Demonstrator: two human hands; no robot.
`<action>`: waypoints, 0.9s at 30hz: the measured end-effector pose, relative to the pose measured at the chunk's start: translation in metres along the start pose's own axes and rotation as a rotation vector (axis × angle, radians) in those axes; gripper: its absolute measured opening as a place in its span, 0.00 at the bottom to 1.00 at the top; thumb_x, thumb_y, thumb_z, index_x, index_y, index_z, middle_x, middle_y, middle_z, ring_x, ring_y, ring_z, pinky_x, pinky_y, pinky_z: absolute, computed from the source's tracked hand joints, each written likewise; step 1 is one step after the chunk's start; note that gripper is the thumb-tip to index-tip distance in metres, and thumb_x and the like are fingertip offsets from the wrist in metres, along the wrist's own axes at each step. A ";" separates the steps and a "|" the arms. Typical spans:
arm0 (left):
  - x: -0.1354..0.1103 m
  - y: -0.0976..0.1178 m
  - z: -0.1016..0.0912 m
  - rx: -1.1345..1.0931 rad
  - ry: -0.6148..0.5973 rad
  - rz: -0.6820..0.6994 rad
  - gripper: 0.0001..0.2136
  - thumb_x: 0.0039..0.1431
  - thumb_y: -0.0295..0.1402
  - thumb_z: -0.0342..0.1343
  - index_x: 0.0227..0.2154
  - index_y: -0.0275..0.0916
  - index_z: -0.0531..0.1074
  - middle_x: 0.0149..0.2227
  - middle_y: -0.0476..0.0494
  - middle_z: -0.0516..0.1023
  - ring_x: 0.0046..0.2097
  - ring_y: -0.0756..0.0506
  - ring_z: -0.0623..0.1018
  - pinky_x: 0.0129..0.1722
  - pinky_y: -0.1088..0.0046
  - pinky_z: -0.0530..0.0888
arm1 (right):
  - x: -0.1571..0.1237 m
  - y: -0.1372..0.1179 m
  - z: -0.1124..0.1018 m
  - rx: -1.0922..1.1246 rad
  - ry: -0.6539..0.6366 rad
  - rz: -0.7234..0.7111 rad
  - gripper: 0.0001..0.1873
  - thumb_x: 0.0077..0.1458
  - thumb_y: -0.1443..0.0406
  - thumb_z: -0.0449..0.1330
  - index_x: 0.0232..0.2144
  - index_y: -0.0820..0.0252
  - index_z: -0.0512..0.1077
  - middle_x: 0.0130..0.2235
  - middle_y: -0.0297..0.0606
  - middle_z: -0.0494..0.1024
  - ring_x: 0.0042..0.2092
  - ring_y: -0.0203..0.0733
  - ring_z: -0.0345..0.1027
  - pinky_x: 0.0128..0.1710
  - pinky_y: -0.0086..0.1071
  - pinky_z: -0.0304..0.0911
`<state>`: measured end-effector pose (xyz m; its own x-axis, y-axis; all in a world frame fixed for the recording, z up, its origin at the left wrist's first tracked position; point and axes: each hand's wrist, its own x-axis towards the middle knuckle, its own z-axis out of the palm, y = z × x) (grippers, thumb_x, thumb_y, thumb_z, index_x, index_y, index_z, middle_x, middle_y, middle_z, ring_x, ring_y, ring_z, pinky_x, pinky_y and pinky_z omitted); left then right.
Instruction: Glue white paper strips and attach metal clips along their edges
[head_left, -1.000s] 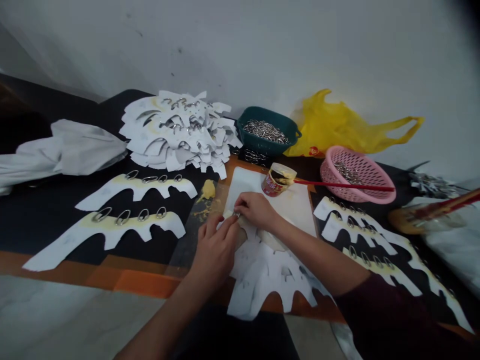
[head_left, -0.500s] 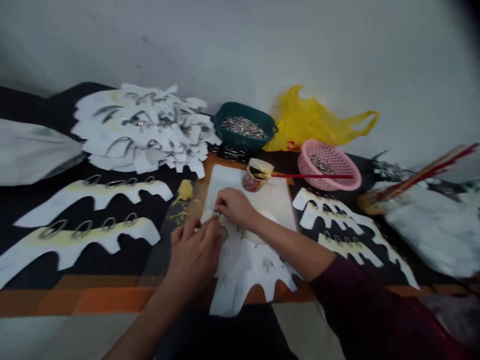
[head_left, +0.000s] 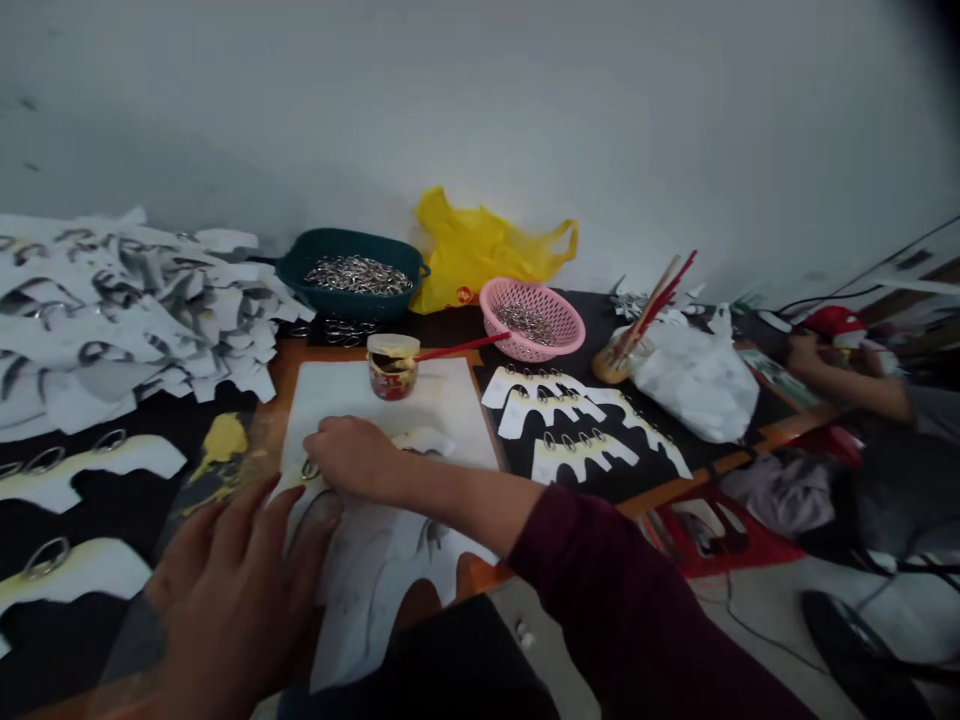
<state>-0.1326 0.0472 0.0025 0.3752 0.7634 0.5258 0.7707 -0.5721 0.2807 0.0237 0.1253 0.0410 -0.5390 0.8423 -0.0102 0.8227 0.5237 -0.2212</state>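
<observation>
Standing in this room, I see a person working at a desk (head_left: 720, 470) with bare hands. The right hand (head_left: 349, 458), under a dark red sleeve, is curled, and its fingertips are just beside a small metal ring (head_left: 309, 468), but I cannot tell if they really pinch it. The left hand (head_left: 232, 610) is open with spread fingers, close to the left edge of a white cut-out piece (head_left: 375, 590). This piece lies in front of the person, at the near end of a white sheet (head_left: 390, 400), with the ring at its upper left part.

At twelve o'clock from the sheet stands a small jar of yellow paste (head_left: 392, 370) with a red brush handle (head_left: 461, 347) leaning from it. Farther back is a teal basket (head_left: 352, 240), full of metal rings (head_left: 357, 275), and at one o'clock a pink basket (head_left: 551, 335) holds a smaller amount.

Much work seems done: at three o'clock lie three white pieces (head_left: 559, 425) with rings along a yellow strip, and at nine o'clock is a big heap of white pieces (head_left: 127, 300), many apparently with rings too. Many loose rings are left in the baskets. (Far at three o'clock, another person's hand (head_left: 802, 352) is busy at separate work.)
</observation>
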 end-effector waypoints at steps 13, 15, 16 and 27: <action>-0.009 0.009 0.001 0.109 0.067 0.044 0.11 0.56 0.38 0.52 0.42 0.43 0.67 0.39 0.38 0.71 0.41 0.36 0.71 0.38 0.57 0.69 | -0.151 0.204 -0.123 0.000 0.416 0.899 0.13 0.55 0.67 0.53 0.42 0.64 0.73 0.41 0.45 0.77 0.43 0.44 0.70 0.45 0.34 0.61; -0.007 0.017 0.002 0.056 0.041 0.076 0.10 0.57 0.37 0.52 0.41 0.43 0.67 0.38 0.39 0.70 0.42 0.37 0.71 0.39 0.57 0.69 | -0.130 0.241 -0.125 0.043 0.276 0.907 0.10 0.48 0.70 0.60 0.36 0.64 0.76 0.36 0.43 0.79 0.40 0.44 0.71 0.42 0.33 0.62; -0.006 0.020 0.001 0.042 0.034 0.079 0.09 0.57 0.37 0.51 0.40 0.43 0.67 0.38 0.39 0.71 0.42 0.37 0.71 0.39 0.58 0.69 | -0.119 0.254 -0.123 0.073 0.223 0.900 0.10 0.46 0.71 0.62 0.34 0.63 0.77 0.35 0.41 0.79 0.38 0.43 0.71 0.41 0.32 0.62; -0.001 0.045 -0.012 0.026 -0.033 -0.011 0.06 0.57 0.28 0.52 0.38 0.39 0.68 0.39 0.40 0.70 0.46 0.39 0.68 0.44 0.59 0.69 | -0.094 0.284 -0.094 0.227 0.061 0.897 0.09 0.58 0.67 0.55 0.33 0.67 0.73 0.33 0.40 0.74 0.34 0.34 0.68 0.37 0.31 0.63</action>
<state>-0.1041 0.0171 0.0243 0.3829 0.7795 0.4957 0.7878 -0.5558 0.2655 0.3253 0.2064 0.0705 0.2984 0.9287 -0.2200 0.8683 -0.3598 -0.3414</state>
